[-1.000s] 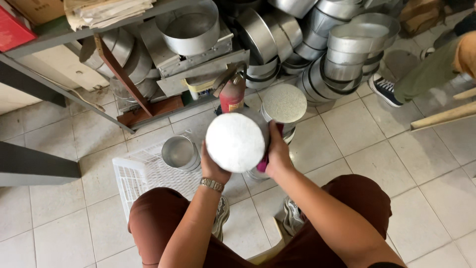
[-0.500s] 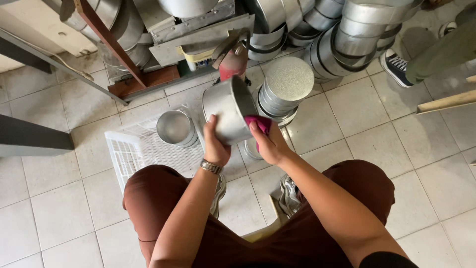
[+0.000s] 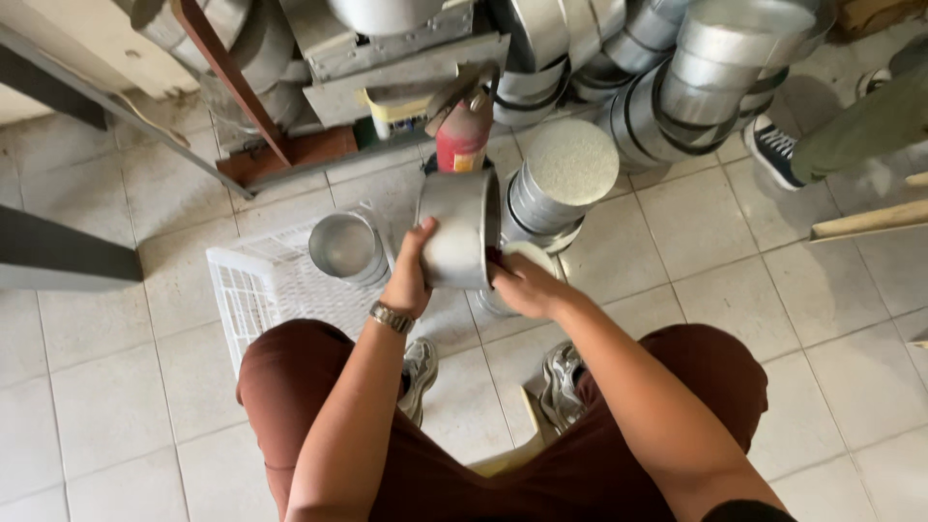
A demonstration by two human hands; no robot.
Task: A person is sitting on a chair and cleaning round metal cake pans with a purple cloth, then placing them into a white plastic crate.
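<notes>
Round metal cake tin (image 3: 456,230) held tilted above white plastic crate (image 3: 253,290). Left hand (image 3: 410,275) clasps tin wall; right hand (image 3: 522,283) pinches rim, dark red cloth underneath. Smooth wall, partial grip: likely slip, knocking tin stack (image 3: 556,188) beside crate.

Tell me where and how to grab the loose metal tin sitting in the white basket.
Grip the metal tin by its round side wall, coming down from above. It stands upright in the white basket with its circular face up, clear of the left hand, so fingers can likely wrap its smooth sides.

Small tin (image 3: 345,246) in crate (image 3: 253,290)
</notes>
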